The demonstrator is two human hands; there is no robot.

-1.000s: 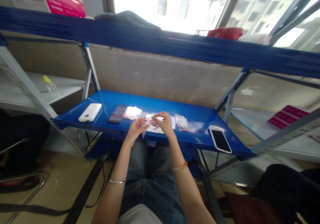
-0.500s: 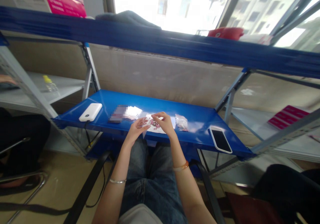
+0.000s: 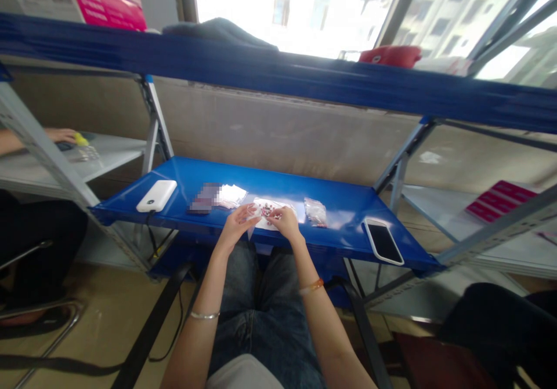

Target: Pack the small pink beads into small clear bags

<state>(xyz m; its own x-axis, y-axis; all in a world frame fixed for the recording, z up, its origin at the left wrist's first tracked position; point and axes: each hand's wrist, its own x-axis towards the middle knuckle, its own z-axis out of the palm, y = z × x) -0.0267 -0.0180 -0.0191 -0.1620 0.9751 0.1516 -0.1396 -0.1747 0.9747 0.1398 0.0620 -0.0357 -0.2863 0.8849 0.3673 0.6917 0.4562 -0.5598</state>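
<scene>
My left hand (image 3: 238, 222) and my right hand (image 3: 285, 221) meet at the front edge of a blue shelf (image 3: 348, 215). Between them lies a small pile of tiny red and dark pieces (image 3: 266, 210) on a white sheet (image 3: 278, 204). Both hands have their fingers pinched together over the pile. The left seems to hold a small clear bag (image 3: 253, 211); what the right pinches is too small to name. A filled clear bag (image 3: 315, 211) lies just right of my right hand. A stack of empty clear bags (image 3: 231, 194) lies left of my left hand.
A white power bank (image 3: 157, 195) with a cable sits at the shelf's left end, a dark phone (image 3: 383, 241) at its right end. Another person's hand (image 3: 61, 134) rests on the grey shelf at far left. Pink boxes (image 3: 496, 199) lie on the right shelf.
My right hand has dropped from a raised pinch down onto the pile. A person's hand has come into view on the far-left shelf.
</scene>
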